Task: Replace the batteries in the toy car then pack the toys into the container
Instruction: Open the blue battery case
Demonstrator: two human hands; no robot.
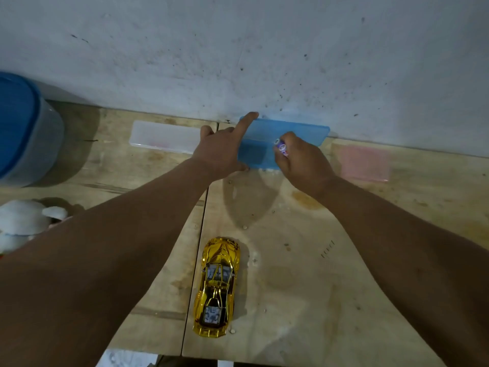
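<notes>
A shiny gold toy car (217, 287) lies on the wooden table (304, 274) near the front edge, nose pointing away from me. At the back by the wall sits a flat blue plastic case (299, 133). My left hand (222, 149) holds the case's left end, with the index finger stretched up along its corner. My right hand (301, 157) is over the case and grips two purple-and-white batteries (281, 147), their ends showing between my fingers.
A clear flat case (164, 137) lies left of the blue one and a pink one (363, 162) to its right. A large translucent container with a blue lid (23, 131) stands at far left. A white plush toy (23, 221) lies at the left edge.
</notes>
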